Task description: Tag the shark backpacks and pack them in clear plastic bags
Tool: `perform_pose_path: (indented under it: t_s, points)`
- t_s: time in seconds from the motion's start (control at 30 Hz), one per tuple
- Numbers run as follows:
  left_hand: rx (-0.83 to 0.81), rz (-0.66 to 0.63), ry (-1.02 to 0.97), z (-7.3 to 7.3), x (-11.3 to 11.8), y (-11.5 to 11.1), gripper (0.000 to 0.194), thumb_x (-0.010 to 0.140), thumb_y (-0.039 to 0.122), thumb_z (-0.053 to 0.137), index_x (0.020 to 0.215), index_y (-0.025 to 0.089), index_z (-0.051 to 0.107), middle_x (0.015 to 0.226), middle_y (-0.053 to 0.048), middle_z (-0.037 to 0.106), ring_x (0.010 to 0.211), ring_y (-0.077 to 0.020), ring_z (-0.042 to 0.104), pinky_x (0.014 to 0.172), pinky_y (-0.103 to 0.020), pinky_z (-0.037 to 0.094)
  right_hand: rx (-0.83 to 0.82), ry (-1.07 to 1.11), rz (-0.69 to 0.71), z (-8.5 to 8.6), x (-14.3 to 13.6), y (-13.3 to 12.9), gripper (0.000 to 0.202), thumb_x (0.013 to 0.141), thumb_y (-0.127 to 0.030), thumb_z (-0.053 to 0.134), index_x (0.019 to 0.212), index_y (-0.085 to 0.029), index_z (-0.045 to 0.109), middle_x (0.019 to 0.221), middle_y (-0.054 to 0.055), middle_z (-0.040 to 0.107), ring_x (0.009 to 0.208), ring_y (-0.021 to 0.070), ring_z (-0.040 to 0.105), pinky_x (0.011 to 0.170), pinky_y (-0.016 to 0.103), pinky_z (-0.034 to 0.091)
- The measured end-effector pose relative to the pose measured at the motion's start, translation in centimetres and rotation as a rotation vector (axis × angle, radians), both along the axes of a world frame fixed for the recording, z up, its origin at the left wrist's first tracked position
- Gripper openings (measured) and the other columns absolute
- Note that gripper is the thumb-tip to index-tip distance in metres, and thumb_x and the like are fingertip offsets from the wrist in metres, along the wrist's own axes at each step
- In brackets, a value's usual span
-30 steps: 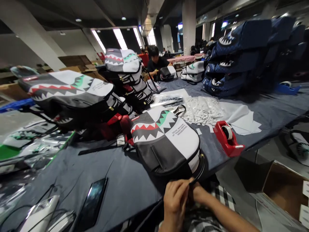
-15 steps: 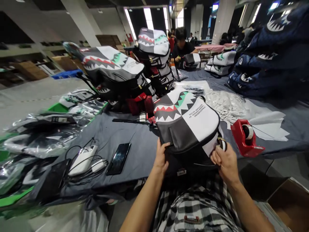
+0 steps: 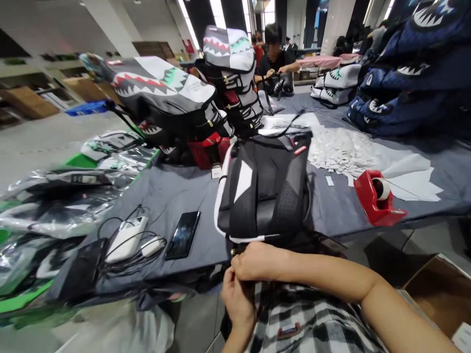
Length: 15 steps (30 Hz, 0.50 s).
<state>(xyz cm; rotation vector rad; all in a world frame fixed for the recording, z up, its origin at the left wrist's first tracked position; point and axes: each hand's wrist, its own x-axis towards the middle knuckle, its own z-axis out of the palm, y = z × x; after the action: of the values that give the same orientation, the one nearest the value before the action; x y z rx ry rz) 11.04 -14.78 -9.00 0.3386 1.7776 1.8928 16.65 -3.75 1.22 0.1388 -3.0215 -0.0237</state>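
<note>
A black and white backpack (image 3: 263,186) lies on the table in front of me, its black padded shoulder straps facing up and white trim along its left and near edges. My right hand (image 3: 257,261) reaches across to the near left corner, fingers curled closed against the bag's edge. Right below it, my left hand (image 3: 237,299) is pinched closed, its fingertips meeting the right hand's. What the fingers grip is hidden between them. A small gold-coloured metal part (image 3: 233,252) shows beside the right knuckles.
A phone (image 3: 183,235) and a white device (image 3: 127,239) with cables lie at left. A red tape dispenser (image 3: 379,198) stands at right, near a heap of white tags (image 3: 342,149). Stacked backpacks (image 3: 162,88) rise behind; navy bags (image 3: 408,78) are at far right. A co-worker (image 3: 274,59) sits opposite.
The backpack has been turned over, from its shark-mouth front to its strap side. My right hand has crossed left from the bag's right side, and both hands now meet at its near left corner.
</note>
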Motion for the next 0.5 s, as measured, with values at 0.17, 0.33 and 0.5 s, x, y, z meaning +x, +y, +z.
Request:
perform_pose_path:
  t_s: [0.17, 0.33, 0.5]
  points:
    - [0.037, 0.227, 0.467, 1.7, -2.0, -0.5, 0.031, 0.079, 0.041, 0.070, 0.099, 0.018, 0.062, 0.098, -0.003, 0.062, 0.093, -0.0179, 0.060, 0.086, -0.032, 0.048, -0.094, -0.009, -0.123, -4.2, 0.4, -2.0, 0.019, 0.097, -0.007, 0.042, 0.093, -0.008, 0.061, 0.077, 0.009, 0.068, 0.065, 0.0198, 0.066, 0.050, 0.029, 0.046]
    - [0.096, 0.205, 0.782, 3.7, -3.3, 2.2, 0.026, 0.081, 0.038, 0.067, 0.096, 0.018, 0.059, 0.103, -0.005, 0.059, 0.102, -0.0209, 0.056, 0.097, -0.040, 0.043, -0.151, 0.304, -0.137, -3.0, 6.4, -1.2, 0.018, 0.100, -0.013, 0.045, 0.093, -0.012, 0.061, 0.077, 0.005, 0.068, 0.072, 0.0175, 0.065, 0.063, 0.030, 0.049]
    - [-0.050, 0.220, 0.237, 0.7, -3.6, 0.8, 0.029, 0.081, 0.047, 0.062, 0.084, 0.020, 0.052, 0.081, 0.002, 0.053, 0.076, -0.0148, 0.054, 0.076, -0.030, 0.046, -0.333, 0.754, -0.351, -2.0, 12.3, 0.4, 0.015, 0.097, -0.011, 0.050, 0.105, -0.015, 0.062, 0.086, 0.006, 0.072, 0.077, 0.0152, 0.066, 0.071, 0.029, 0.052]
